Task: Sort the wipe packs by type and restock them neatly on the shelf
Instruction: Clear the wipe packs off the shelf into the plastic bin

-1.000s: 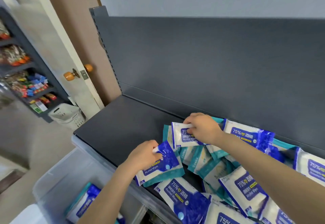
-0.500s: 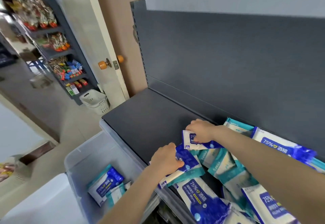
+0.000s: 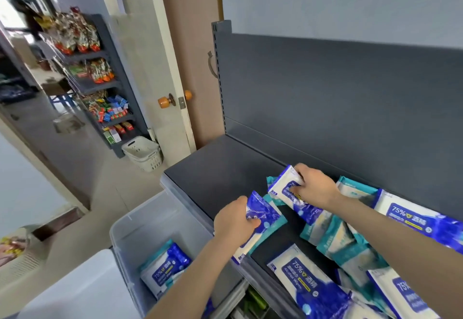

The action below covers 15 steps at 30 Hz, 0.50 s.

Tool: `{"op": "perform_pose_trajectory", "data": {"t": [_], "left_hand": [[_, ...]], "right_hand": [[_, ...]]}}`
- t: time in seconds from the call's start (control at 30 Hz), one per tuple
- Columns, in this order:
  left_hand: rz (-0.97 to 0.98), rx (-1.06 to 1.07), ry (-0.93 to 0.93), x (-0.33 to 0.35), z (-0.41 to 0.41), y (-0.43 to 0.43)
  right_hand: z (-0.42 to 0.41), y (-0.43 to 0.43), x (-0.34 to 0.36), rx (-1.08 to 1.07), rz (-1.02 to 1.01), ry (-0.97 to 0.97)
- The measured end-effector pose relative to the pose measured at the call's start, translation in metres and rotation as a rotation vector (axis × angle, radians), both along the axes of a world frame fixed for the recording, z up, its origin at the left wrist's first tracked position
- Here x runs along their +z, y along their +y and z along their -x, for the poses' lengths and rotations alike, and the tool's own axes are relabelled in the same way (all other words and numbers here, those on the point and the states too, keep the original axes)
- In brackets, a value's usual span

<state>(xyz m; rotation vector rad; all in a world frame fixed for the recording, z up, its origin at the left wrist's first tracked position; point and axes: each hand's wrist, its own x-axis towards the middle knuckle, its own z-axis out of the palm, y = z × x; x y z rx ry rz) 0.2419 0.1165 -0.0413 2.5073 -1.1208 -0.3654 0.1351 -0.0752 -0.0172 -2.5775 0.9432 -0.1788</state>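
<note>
A dark grey shelf [image 3: 218,168] carries a loose heap of wipe packs on its right half. Blue-and-white alcohol wipe packs [image 3: 304,280] lie mixed with teal-and-white packs [image 3: 335,238]. My left hand [image 3: 234,223] grips one blue pack [image 3: 260,214] at the shelf's front edge, with a teal pack under it. My right hand [image 3: 314,187] holds another blue-and-white pack [image 3: 285,186] tilted up near the back panel.
A clear plastic bin [image 3: 140,221] stands on the floor below the shelf's front left, with blue packs [image 3: 164,268] inside. The shelf's left half is bare. A white basket [image 3: 142,152], a door and a snack rack [image 3: 100,88] are at the left.
The view has swung left and down, showing more of the bin. My right hand has lifted its pack up and back toward the panel. My left hand keeps its pack at the front edge.
</note>
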Motion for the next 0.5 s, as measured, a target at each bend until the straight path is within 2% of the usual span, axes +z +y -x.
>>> {"op": "perform_pose_trajectory", "data": {"t": [0.23, 0.5], "left_hand": [[0.105, 0.127, 0.066, 0.026, -0.049, 0.05], [0.2, 0.297, 0.089, 0.027, -0.113, 0.128]], "right_hand": [[-0.018, 0.061, 0.022, -0.134, -0.172, -0.328], [-0.066, 0.147, 0.0, -0.169, -0.38, -0.455]]}}
